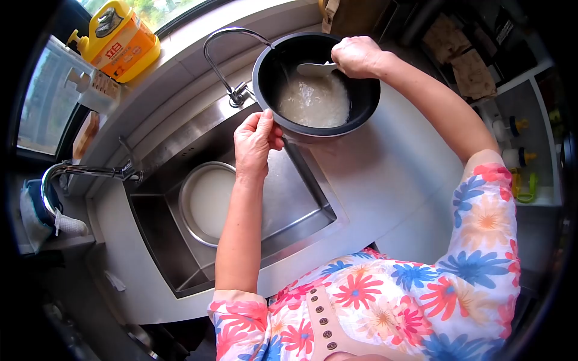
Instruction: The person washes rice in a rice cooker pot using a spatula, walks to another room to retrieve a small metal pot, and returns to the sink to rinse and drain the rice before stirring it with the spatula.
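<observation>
A dark round pot (364, 111) stands at the right edge of the sink, with cloudy water and what looks like rice (316, 102) inside. My right hand (358, 57) is closed on a pale spoon or scoop (316, 69), whose head rests at the surface of the contents. With thumb and fingers, my left hand (259, 138) pinches the pot's near left rim. A slim curved faucet (220, 45) reaches over the pot's far left rim, and a thin stream seems to fall from it.
The steel sink (289, 186) holds a round metal bowl (211, 201) of whitish liquid. A larger faucet (90, 169) arches at the left. A yellow jug (123, 45) stands by the window. Shelves with bottles (512, 158) are at the right.
</observation>
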Tool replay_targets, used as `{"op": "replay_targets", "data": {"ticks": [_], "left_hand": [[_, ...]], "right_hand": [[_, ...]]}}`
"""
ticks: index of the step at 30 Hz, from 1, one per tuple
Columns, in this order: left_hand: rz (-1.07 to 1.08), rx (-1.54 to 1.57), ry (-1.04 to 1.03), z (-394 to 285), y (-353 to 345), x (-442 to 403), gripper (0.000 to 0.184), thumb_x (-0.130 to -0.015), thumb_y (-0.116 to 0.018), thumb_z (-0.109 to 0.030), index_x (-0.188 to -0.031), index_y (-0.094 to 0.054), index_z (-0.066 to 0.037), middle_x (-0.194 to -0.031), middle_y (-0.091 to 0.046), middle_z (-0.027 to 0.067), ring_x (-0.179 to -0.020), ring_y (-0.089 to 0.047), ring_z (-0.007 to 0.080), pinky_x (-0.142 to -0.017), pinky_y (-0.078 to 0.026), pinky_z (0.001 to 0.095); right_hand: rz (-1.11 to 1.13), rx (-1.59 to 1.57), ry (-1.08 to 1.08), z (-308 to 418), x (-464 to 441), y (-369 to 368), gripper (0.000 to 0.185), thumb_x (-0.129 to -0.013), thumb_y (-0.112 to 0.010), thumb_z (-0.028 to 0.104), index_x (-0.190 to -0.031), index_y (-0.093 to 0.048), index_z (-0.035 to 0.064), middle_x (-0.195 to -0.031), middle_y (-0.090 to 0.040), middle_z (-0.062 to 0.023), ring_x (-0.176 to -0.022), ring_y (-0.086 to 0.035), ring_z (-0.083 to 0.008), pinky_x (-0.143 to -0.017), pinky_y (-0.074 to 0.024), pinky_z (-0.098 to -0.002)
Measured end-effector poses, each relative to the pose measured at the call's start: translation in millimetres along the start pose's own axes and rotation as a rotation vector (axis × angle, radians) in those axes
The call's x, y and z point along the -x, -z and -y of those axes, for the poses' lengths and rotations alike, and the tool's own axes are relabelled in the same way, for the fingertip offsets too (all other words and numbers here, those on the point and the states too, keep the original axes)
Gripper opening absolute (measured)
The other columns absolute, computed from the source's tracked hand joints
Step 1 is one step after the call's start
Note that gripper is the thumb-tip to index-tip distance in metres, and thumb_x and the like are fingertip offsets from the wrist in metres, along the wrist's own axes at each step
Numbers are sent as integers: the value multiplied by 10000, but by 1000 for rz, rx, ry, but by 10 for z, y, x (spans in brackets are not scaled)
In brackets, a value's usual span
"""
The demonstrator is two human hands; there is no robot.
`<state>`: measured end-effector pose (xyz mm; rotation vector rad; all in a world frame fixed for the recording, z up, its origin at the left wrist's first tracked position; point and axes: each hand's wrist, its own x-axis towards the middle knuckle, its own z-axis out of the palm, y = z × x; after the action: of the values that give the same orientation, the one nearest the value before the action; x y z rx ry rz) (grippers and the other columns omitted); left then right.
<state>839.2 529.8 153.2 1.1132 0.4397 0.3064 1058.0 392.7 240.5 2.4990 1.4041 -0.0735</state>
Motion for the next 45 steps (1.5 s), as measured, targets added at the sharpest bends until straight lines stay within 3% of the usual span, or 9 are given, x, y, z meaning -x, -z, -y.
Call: {"op": "replay_targets", "data": {"ticks": [4,7,11,15,22,26,37,43,45], "left_hand": [[19,-7,-1,-19,11,-5,216,-894,-557,-260,-829,-584,-56,-635,-577,28,-463,-528,102,-438,-437,217],[14,6,-1,-8,13,-3,217,-894,-556,-259,-824,-581,-56,-634,-578,29,-461,-527,103,-437,-434,215],[14,14,-3,6,9,6,220,-894,-556,-263,-820,-580,-58,-632,-577,27,-459,-526,102,-434,-430,212],[13,-11,-3,-26,10,14,224,-894,-556,-267,-820,-580,-58,-631,-576,27,-457,-524,102,-431,-428,211],[9,-23,-14,-17,-3,-12,232,-894,-557,-273,-822,-579,-54,-631,-572,32,-454,-519,100,-429,-432,210],[0,-20,0,-21,3,6,232,-894,-556,-268,-820,-580,-50,-631,-571,34,-452,-517,100,-427,-432,210],[4,-28,-8,-12,0,-1,239,-887,-566,-284,-801,-580,-62,-631,-571,28,-446,-517,94,-420,-427,205],[-7,-44,-6,-2,6,8,244,-885,-568,-292,-801,-581,-63,-632,-571,25,-445,-515,91,-417,-426,206],[-7,-56,-8,-11,-1,11,245,-885,-567,-294,-806,-583,-63,-631,-571,24,-446,-514,91,-416,-425,206]], "right_hand": [[262,61,70,226,125,7,195,-670,-579,30,-841,-672,45,-856,-659,-152,-826,-647,-264,-678,-521,-352],[471,-29,165,226,143,35,148,-683,-539,27,-758,-667,40,-608,-619,-131,-564,-624,-242,-501,-495,-333],[410,-307,252,295,235,-4,137,-707,-520,58,-707,-653,25,-565,-604,-105,-515,-609,-200,-499,-494,-311],[298,-61,77,314,188,80,167,-703,-574,82,-834,-663,32,-872,-653,-159,-854,-632,-289,-706,-511,-365],[281,8,30,290,198,-11,166,-701,-578,55,-841,-664,36,-875,-651,-164,-851,-638,-279,-692,-518,-361],[291,-202,224,263,257,-14,104,-654,-555,38,-701,-644,11,-639,-627,-127,-602,-633,-245,-560,-505,-352],[340,89,-23,225,204,111,215,-686,-577,58,-879,-671,48,-915,-657,-148,-876,-640,-259,-688,-523,-357],[298,-231,193,270,259,16,124,-682,-543,48,-717,-658,17,-567,-616,-96,-551,-634,-237,-535,-514,-328],[345,-86,167,371,275,38,146,-697,-539,58,-760,-666,23,-686,-645,-130,-674,-652,-253,-598,-521,-338]]}}
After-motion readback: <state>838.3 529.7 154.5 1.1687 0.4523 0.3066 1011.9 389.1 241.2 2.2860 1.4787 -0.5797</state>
